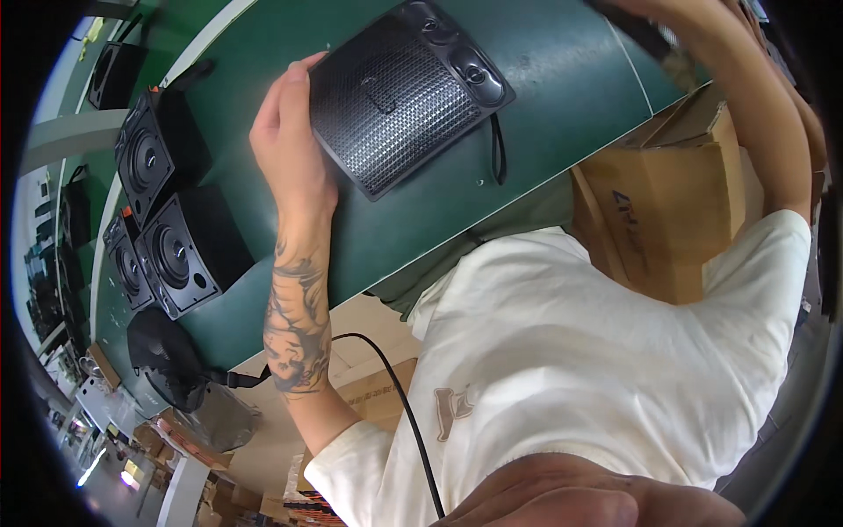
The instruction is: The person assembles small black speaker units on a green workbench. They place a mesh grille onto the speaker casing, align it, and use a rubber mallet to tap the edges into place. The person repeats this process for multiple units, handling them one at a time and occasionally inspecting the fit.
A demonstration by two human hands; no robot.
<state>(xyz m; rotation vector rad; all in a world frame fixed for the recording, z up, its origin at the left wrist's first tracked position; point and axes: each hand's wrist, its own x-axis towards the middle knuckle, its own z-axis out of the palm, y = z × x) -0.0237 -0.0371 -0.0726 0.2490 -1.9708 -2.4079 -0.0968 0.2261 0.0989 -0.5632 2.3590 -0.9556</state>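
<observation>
Just right of the fingers of the bare left hand (291,132): black box-shaped speaker with a mesh-patterned front (395,105), over the green tabletop with a pale edge (562,79); whether its underside touches cannot be told. Left fingers bent against its left edge, grasping it. On its side farther from these fingers, a glossy black strip (452,53) carries two round fittings; a thin black strap loop (499,149) hangs from the corner beyond.

Well to the right of the left fingers, at the upper rim of view: right hand (676,10), partly cut off, beside a dark elongated object (645,35). State of right fingers: cannot tell.

Containers. Below the right hand, past the table edge: brown cardboard box with raised flaps (654,215); contents hidden. Left of the left fingers, close together on the green surface: three black box-shaped cabinets with round cones (180,250), each with a cone set into its front face. Nearer the wearer than the left fingers, and to their left: rounded black fabric bag (162,347) with a dark strap (244,379); contents not visible. Just below the bag: greyish see-through plastic bag (219,422), contents unclear.
</observation>
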